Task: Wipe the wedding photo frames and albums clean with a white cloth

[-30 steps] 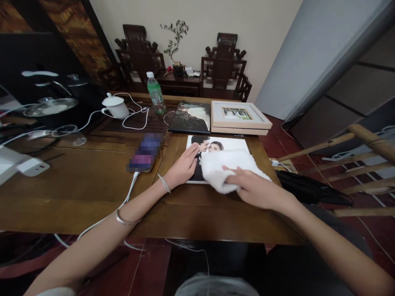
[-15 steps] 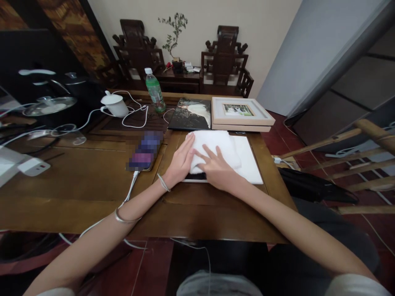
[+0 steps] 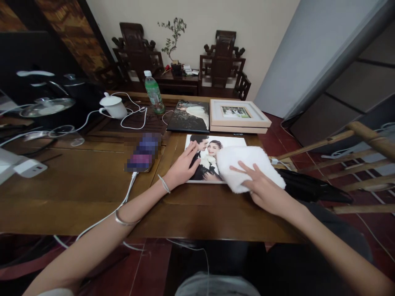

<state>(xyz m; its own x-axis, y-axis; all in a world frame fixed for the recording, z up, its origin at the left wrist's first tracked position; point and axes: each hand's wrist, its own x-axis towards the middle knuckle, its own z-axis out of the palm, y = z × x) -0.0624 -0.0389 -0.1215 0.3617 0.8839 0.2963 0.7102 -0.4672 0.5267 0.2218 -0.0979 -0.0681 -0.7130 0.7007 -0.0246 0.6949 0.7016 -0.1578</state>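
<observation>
A photo panel (image 3: 211,164) with a printed couple lies flat on the wooden table. My left hand (image 3: 183,164) rests on its left edge, fingers stretched out flat, with no object held. On the right part of the panel, and reaching past its right edge, is a folded white towel (image 3: 243,154). My right hand (image 3: 262,185) has hold of this towel from above, some fingers spread over it; its thumb is hard to make out. The towel hides the panel's right side.
Behind the panel lie a dark photo panel (image 3: 188,117) and a pale stack of picture frames (image 3: 240,115). To the left are a phone (image 3: 143,152) on a cable, a green-labelled bottle (image 3: 154,92), a lidded white cup (image 3: 113,106) and a pot (image 3: 51,109).
My right hand has carried the towel rightward and slightly nearer across the panel, uncovering the printed couple. My left hand stays at the left edge.
</observation>
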